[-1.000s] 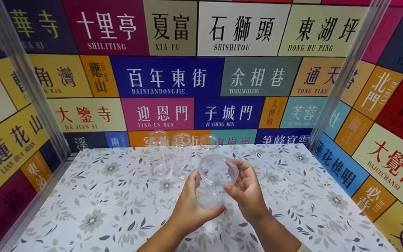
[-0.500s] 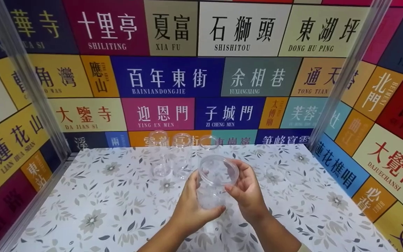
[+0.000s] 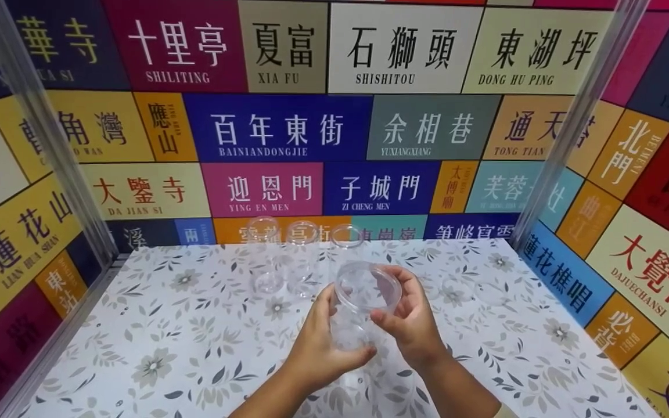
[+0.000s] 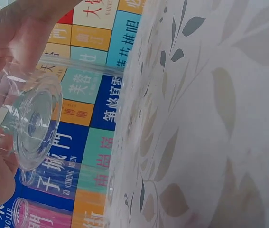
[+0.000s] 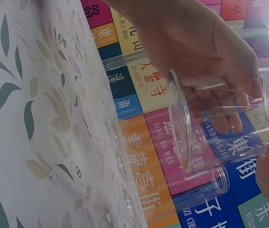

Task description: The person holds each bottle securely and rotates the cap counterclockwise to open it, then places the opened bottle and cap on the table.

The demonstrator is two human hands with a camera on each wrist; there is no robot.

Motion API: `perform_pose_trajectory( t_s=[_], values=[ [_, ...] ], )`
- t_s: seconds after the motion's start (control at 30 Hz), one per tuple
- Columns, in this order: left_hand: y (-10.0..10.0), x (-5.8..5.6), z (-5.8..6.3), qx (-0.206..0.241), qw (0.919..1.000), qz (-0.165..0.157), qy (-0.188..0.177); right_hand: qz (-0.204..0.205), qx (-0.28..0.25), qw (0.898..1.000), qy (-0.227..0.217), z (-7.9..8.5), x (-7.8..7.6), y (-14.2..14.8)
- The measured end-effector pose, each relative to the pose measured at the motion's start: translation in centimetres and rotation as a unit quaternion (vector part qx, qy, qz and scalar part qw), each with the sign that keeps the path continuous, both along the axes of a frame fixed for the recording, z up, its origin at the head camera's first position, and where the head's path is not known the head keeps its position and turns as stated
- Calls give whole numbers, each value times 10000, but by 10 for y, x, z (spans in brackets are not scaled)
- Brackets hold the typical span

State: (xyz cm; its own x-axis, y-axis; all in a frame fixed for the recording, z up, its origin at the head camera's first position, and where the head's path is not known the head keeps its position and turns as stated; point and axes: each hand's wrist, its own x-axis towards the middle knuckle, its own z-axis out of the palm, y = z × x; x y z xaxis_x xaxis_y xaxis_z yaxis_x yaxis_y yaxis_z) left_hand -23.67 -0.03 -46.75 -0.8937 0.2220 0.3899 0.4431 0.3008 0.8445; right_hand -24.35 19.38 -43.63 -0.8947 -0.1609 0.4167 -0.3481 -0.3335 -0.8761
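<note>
Both hands hold a clear plastic jar (image 3: pixel 351 335) above the table, its wide round top tilted toward the head camera. My left hand (image 3: pixel 318 342) wraps the lower body, thumb across the front near the base. At the upper right side, my right hand (image 3: pixel 414 318) grips the top, with thumb in front and fingers behind. The right wrist view shows the left fingers through the jar's see-through wall (image 5: pixel 191 147). In the left wrist view the jar's round base (image 4: pixel 39 123) faces the table.
Three more clear jars stand in a row at the table's back: a left one (image 3: pixel 265 278), a middle one (image 3: pixel 301 278) and a right one (image 3: pixel 346 235), partly hidden. Flat clear round pieces (image 3: pixel 492 294) lie at right. Sign-printed walls (image 3: pixel 276 128) enclose the flowered table (image 3: pixel 195 348).
The jar's top has shifted slightly down and to the right in the head view. Both hands keep their grip, nearly unmoved.
</note>
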Motion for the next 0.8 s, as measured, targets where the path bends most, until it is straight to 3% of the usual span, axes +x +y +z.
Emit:
perform_pose_trajectory(
  t_s=[0.17,0.33,0.57,0.8],
  values=[
    [2,2,2,-455,9985,219,230,3,218,9998,40,1,3,-1],
    [0,0,1,-502,9979,-84,389,-280,271,9991,164,0,4,-3],
    [-3,-2,0,-108,9982,-596,48,-169,465,9978,435,-1,1,2],
    [-7,-3,0,-111,9961,-829,-293,438,473,9954,715,-4,-5,12]
  ],
)
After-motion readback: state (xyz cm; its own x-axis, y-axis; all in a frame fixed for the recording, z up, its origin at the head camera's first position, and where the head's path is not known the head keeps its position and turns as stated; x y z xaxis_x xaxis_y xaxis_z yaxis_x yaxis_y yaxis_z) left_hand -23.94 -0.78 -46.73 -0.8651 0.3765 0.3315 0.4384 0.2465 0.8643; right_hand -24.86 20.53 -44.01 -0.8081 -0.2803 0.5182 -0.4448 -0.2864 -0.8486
